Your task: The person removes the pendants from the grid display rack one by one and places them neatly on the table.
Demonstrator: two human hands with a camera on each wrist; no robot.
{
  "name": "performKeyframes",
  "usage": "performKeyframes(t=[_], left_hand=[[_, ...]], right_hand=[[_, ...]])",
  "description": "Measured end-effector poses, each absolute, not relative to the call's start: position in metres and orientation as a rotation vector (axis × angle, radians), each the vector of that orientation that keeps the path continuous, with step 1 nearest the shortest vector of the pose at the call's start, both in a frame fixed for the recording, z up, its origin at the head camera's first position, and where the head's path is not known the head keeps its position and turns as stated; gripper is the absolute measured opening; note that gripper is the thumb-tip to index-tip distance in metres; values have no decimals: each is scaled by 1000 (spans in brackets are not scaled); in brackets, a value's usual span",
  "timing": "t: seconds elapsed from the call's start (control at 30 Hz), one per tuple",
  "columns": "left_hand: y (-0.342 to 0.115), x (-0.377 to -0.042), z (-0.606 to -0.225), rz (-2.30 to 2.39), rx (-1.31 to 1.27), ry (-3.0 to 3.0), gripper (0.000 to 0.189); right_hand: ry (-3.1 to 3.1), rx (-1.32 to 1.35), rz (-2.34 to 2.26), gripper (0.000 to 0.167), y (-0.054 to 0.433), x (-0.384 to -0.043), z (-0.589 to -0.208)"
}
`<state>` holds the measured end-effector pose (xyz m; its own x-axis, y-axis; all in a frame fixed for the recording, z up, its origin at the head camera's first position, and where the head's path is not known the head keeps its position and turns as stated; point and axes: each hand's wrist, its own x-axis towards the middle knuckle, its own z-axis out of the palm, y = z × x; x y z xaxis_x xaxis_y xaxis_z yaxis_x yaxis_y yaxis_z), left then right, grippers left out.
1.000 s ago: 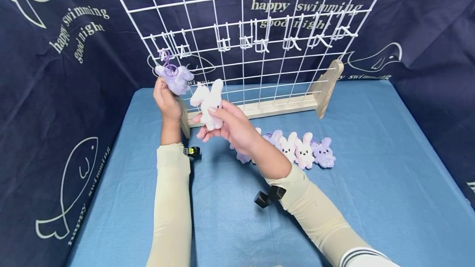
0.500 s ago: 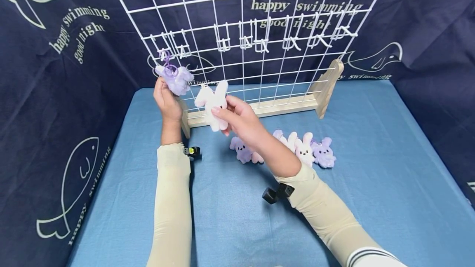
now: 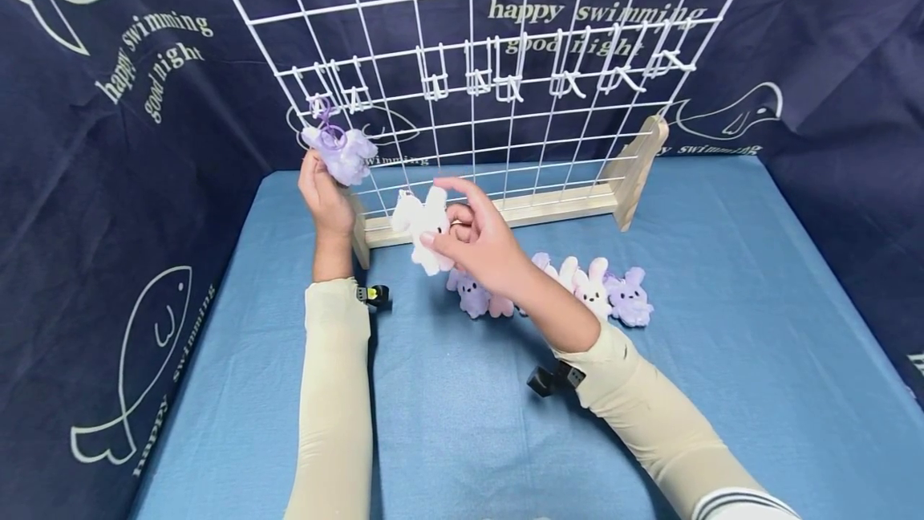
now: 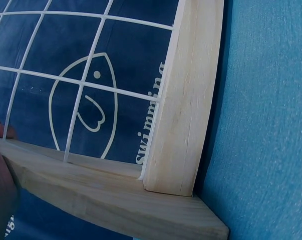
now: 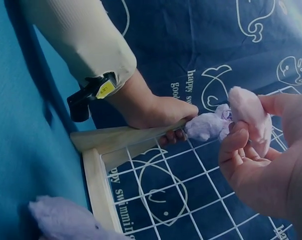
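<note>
My right hand (image 3: 494, 255) pinches a pale pink rabbit plush keychain (image 3: 422, 223) between thumb and fingers, in front of the rack's lower left part. The index finger reaches above it. At the far left my left hand (image 3: 330, 203) grips the wooden side foot (image 5: 118, 137) of the wire grid rack (image 4: 80, 82), its fingertips curling round the edge in the right wrist view. Just above that hand, a purple rabbit plush keychain (image 3: 346, 159) hangs by its purple ring from the leftmost hook (image 3: 318, 103).
Several white hooks (image 3: 508, 88) line the grid. On the blue tablecloth (image 3: 447, 408) lies a row of pink and purple plush rabbits, among them a purple one (image 3: 630, 299) at the right end; my right forearm hides part of the row. A wooden foot (image 3: 635, 171) supports the rack's right side.
My right hand has moved right and down with the pink plush, away from the hanging purple one. Its index finger has lifted off. My left hand stays put.
</note>
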<state>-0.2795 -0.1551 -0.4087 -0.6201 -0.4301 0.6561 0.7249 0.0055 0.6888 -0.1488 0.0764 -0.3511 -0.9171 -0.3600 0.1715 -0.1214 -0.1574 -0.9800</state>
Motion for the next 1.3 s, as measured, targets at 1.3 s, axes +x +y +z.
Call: performKeyframes(t=[1.3], left_hand=[[-154, -279, -407, -1752, -313, -1453, 26]], right_hand=[[2369, -469, -1647, 63, 87, -160, -388]])
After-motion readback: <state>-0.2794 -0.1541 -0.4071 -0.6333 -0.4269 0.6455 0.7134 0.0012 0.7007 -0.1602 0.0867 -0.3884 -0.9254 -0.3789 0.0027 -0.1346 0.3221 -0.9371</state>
